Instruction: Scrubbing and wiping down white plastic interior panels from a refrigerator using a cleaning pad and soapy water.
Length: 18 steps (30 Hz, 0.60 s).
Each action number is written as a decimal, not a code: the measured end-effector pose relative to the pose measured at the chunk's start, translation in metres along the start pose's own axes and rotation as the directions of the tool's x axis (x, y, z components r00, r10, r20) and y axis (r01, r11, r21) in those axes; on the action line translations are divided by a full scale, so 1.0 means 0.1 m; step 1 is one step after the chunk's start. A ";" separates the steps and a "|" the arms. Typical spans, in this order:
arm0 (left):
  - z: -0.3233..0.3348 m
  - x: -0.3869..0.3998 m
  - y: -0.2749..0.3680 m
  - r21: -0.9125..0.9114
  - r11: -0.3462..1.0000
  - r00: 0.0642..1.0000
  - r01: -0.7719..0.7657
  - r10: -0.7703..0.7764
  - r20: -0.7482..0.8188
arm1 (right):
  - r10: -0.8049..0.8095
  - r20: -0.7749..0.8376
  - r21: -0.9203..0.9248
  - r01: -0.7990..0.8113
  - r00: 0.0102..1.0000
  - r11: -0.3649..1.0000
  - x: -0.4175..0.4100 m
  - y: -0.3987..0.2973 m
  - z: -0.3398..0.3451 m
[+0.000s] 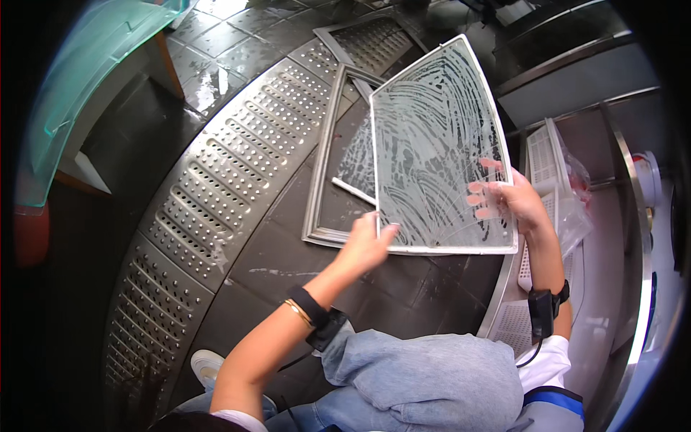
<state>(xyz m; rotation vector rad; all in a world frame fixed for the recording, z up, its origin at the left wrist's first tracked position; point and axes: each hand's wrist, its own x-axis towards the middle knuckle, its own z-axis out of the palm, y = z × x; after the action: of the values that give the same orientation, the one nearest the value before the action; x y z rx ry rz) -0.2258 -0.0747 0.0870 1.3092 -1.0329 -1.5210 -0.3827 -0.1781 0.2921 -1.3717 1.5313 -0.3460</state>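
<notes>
A glass pane with a white edge trim [432, 140] is tilted up before me, streaked with whitish suds and showing thin curved lines like cracks near its lower edge. My left hand [370, 240] grips its lower left corner, thumb on the front. At the right edge my right hand [518, 200] holds the pane, with the fingers visible through the glass behind it. Behind and left of the pane lies a grey metal frame [323, 178] on the dark tiles. Another streaked pane [353, 162] with white trim lies inside that frame, partly hidden.
A perforated metal drain grating [232, 162] curves along the left over the tiled floor. Farther back lies another grey frame [332, 46]. White perforated baskets [542, 156] and a clear plastic bag [575, 221] sit on the shelf at right. A green translucent sheet [92, 70] hangs over the upper left.
</notes>
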 end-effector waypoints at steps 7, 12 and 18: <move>-0.19 0.18 -0.80 0.130 0.983 0.978 0.132 -0.107 -0.182 | 0.000 0.002 0.215 -0.001 1.000 0.977 0.18 0.48 -0.50; -0.44 0.24 -0.75 -0.204 0.956 0.975 0.211 -0.220 -0.027 | 0.034 0.024 0.475 -0.041 0.999 0.879 0.20 0.96 -0.34; -0.98 -0.04 -0.73 -0.640 0.753 0.987 0.156 -0.150 0.064 | 0.054 -0.003 0.690 -0.037 0.999 0.723 0.31 1.88 0.25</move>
<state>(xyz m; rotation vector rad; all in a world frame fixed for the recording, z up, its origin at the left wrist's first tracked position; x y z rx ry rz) -0.1348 -0.0552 0.0083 0.8973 -0.3294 -1.7893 -0.4667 -0.1358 0.1242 -0.7262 1.2485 -0.8165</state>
